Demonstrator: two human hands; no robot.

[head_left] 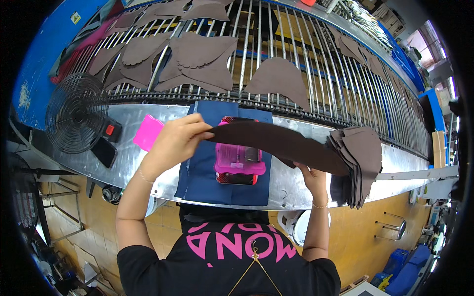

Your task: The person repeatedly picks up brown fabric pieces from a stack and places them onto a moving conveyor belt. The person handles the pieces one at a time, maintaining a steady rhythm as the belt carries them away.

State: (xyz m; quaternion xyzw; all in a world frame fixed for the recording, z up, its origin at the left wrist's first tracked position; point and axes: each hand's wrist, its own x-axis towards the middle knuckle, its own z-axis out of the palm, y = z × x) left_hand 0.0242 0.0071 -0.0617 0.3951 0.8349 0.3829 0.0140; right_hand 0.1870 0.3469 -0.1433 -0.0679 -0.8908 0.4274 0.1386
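Note:
A long, curved dark brown sheet piece [276, 140], fabric or leather-like, is held up between my hands above the metal table. My left hand [181, 138] pinches its left end between thumb and fingers. From below, my right hand [313, 178] grips its lower right part, with some fingers hidden behind it. Under the piece, partly covered, a pink plastic holder [240, 165] with red and black ends rests on a dark blue cloth [224, 193]. Just right of my right hand, a stack of similar brown pieces [363, 153] overhangs the table's near edge.
Beyond the metal table [126, 116] runs a rack of metal rods [256, 44] carrying several brown pieces [202, 59]. At left stand a black wire fan [77, 114], a phone [104, 152] and a red switch [109, 129]. A pink plate [148, 132] lies beside my left hand.

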